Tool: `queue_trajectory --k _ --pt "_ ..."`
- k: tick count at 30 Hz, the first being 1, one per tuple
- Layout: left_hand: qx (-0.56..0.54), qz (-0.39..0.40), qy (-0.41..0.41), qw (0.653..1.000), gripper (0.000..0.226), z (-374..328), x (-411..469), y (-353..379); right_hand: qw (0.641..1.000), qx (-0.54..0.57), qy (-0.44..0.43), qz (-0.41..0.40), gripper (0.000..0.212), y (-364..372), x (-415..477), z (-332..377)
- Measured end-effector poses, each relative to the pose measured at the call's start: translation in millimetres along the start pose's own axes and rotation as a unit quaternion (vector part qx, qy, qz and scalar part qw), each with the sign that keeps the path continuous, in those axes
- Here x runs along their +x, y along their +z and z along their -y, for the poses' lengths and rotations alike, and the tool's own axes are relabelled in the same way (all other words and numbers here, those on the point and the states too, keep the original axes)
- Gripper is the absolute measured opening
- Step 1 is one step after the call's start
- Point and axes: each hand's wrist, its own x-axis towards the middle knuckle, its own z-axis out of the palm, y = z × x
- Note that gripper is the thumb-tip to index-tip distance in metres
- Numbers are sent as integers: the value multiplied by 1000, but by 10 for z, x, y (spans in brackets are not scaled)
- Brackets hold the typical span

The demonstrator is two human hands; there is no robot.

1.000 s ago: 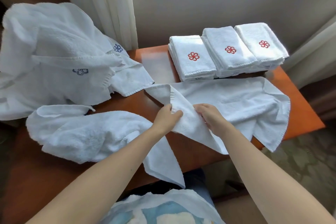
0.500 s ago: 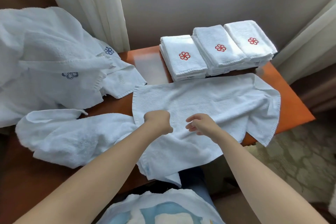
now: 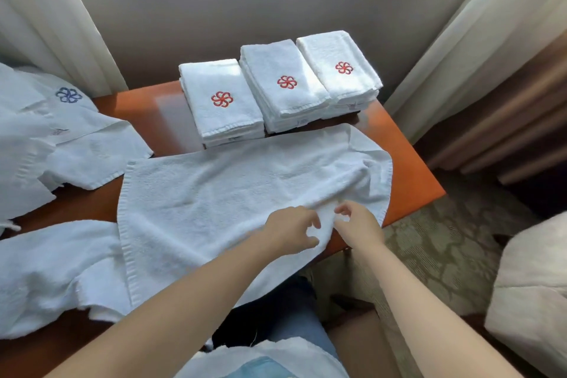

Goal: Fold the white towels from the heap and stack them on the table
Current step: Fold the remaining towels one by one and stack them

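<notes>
The white terry-cloth towel [image 3: 233, 193] lies spread across the orange-brown wooden table [image 3: 408, 169] under both my hands. Its near edge droops off the table towards my lap, and one corner is rumpled just beyond my right hand [image 3: 359, 224]. I judge it light, limp and slightly grippy: it will sag wherever I let go, so the hemmed edges and corners are the places to take it, not the middle. My left hand [image 3: 291, 232] has thumb and fingers curled on a raised ridge of the cloth. My right hand, just beside it, has half-curled fingers at the same ridge, and I cannot tell whether they grip. Beyond my fingertips stand three stacks of folded white towels with red flower emblems [image 3: 282, 80], close against the towel's far edge, so a careless pull could disturb them. Far out past my left hand sits the heap of unfolded white towels with blue emblems [image 3: 36, 144]. Nearer me on that side a loose white towel [image 3: 52, 273] touches the spread one's edge and may drag along.
</notes>
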Motion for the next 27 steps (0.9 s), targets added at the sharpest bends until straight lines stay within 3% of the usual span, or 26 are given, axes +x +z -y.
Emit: queue_trajectory --k 4,7,10,14,18,20,23,25,27 --pt "67 32 -44 996 64 -217 374 261 966 -215 -110 98 55 -152 264 -348" --pt "148 9 -75 986 43 -334 578 359 925 -292 -223 94 52 -214 468 -476" --pt "135 31 -106 985 22 -378 761 291 906 -302 -275 112 35 -388 715 -449" --pt "68 171 -160 970 24 -456 990 56 873 -366 -255 197 17 -691 979 -373" --pt "-70 348 -211 911 20 -576 1186 -62 810 -464 -179 312 20 -1012 1175 -405" --pt "-127 318 -226 912 21 -618 1301 -90 791 -468 -120 375 17 -1212 1281 -433" --pt "-132 167 -237 948 24 -667 1495 -144 820 -389 -59 414 12 -1478 1451 -440" --pt "-78 61 -240 966 17 -662 1605 -195 877 -313 -82 354 16 -1552 1580 -434" --pt "-50 -16 -244 968 13 -637 1693 -243 931 -240 -125 244 15 -1527 1697 -413"
